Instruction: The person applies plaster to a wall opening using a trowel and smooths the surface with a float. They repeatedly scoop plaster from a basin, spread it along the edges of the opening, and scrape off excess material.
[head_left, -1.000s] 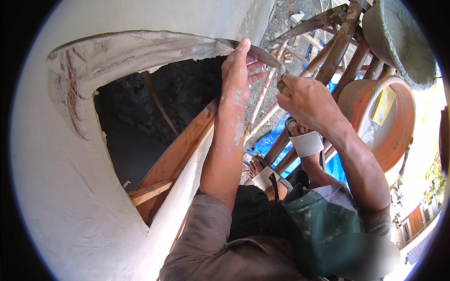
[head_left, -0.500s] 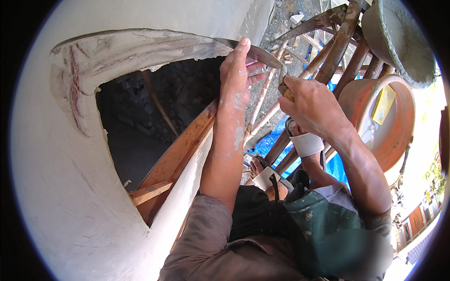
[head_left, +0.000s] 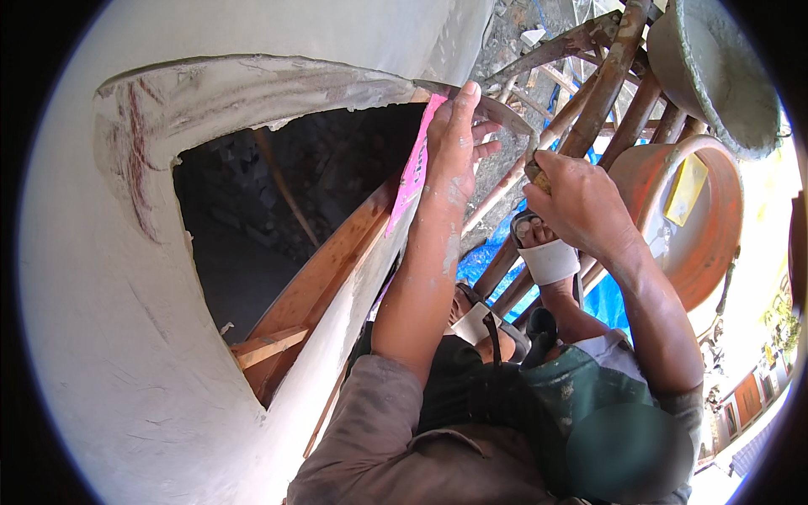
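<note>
My left hand (head_left: 454,139) lies against the long metal blade (head_left: 511,116) of a trowel, thumb raised and fingers apart, at the upper right corner of a rough-cut opening (head_left: 278,185) in a white plastered wall (head_left: 101,320). My right hand (head_left: 581,202) grips the trowel's handle (head_left: 539,175), below the blade's bent neck. A pink sheet (head_left: 414,172) hangs along the opening's right side, partly hidden by my left hand. A band of fresh, smeared plaster (head_left: 210,93) borders the opening's top, with reddish streaks on the left. Wooden boards (head_left: 303,303) show inside.
My sandalled feet (head_left: 543,261) stand on brown pole scaffolding (head_left: 606,93). A grey plaster-coated basin (head_left: 707,76) and an orange bucket (head_left: 715,269) holding a yellow object (head_left: 686,189) are at the right. Blue sheeting (head_left: 602,303) and rubble lie below.
Both hands and the trowel have shifted rightward, the left hand also slightly down, uncovering more of the pink sheet along the opening's edge.
</note>
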